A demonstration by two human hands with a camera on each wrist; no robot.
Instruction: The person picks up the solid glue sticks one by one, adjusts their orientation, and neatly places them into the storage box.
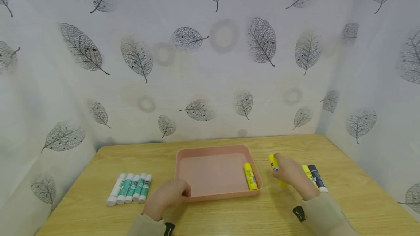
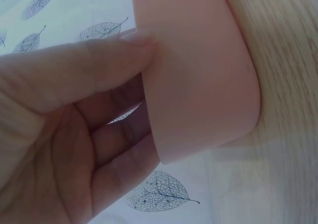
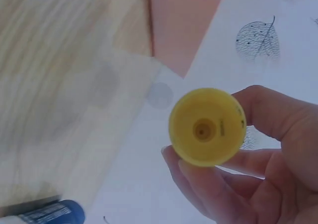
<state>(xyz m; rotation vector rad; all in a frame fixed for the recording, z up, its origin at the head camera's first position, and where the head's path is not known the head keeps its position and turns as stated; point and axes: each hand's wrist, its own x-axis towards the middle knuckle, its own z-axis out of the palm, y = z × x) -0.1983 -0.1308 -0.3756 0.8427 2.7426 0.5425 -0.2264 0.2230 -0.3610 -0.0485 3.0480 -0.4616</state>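
A pink tray (image 1: 213,172) lies in the middle of the table, with one yellow glue stick (image 1: 250,176) inside along its right wall. My left hand (image 1: 168,196) pinches the tray's near left corner; in the left wrist view the thumb lies on the outside of the tray wall (image 2: 198,85). To the right of the tray, my right hand (image 1: 292,173) holds another yellow glue stick (image 1: 273,162) above the table. The right wrist view shows that glue stick's round end (image 3: 207,127) between thumb and fingers.
Several white and green glue sticks (image 1: 131,188) lie side by side left of the tray. Beyond my right hand lie a yellow glue stick (image 1: 310,174) and a dark blue one (image 1: 317,177) with a white end. A leaf-patterned curtain (image 1: 223,83) hangs behind the wooden table (image 1: 226,217).
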